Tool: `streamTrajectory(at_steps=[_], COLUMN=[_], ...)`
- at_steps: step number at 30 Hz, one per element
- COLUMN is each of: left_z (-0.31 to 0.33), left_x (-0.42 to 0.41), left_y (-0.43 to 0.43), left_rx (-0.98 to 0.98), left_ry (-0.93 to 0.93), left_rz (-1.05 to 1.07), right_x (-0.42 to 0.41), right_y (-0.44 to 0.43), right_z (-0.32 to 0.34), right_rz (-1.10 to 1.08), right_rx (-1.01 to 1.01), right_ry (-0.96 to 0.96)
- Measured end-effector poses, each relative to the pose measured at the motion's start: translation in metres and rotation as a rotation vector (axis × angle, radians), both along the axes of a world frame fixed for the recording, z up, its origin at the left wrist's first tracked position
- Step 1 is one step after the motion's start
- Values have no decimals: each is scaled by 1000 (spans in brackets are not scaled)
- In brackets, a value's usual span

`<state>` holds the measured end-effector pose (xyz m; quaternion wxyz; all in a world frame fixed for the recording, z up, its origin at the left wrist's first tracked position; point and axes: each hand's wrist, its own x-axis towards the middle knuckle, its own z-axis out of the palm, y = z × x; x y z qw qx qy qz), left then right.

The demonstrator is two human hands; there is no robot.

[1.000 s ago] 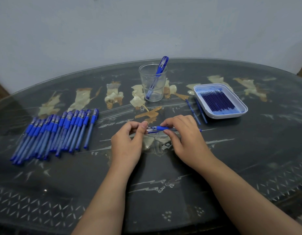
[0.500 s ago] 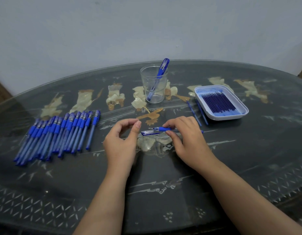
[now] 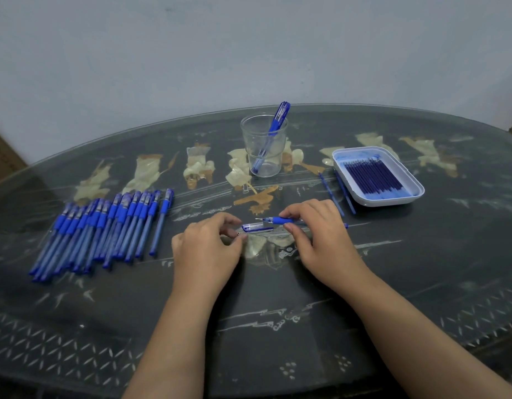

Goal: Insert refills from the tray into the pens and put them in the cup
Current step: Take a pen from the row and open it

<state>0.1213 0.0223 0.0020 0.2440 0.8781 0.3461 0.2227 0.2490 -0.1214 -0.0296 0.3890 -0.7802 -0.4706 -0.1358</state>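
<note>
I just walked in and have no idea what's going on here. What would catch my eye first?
Probably the two hands mid-table: the right hand grips an uncapped blue pen, its clear cap lying beside the left hand. Left of them sprawls a big row of blue pens. Behind stand a clear cup holding one pen and a white tray of refills.

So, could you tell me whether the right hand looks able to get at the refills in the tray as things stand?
Probably yes: the tray lies open beyond the right hand with nothing between, but that hand holds a pen.

Two bare forearms, no sleeves (nor rings) on either hand (image 3: 208, 249).
</note>
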Motion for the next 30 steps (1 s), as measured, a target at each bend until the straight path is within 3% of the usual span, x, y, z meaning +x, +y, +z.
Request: streamTrajectory(at_steps=[13, 16, 19, 24, 30], left_z=[-9, -7, -2, 3, 1], left_x=[2, 2, 5, 8, 9], left_y=[3, 1, -7, -19, -18], left_rx=[-46, 15, -74, -484, -532], left_ry=[-140, -275, -457, -517, -528], left_rz=[3, -69, -220, -359, -371], right_x=[-4, -5, -15, -29, -32], right_y=[-4, -3, 0, 3, 1], right_z=[9, 21, 39, 61, 65], right_rz=[-74, -110, -92, 14, 69], right_rx=[-3, 58, 213, 359, 388], right_ry=[-39, -18, 172, 648, 801])
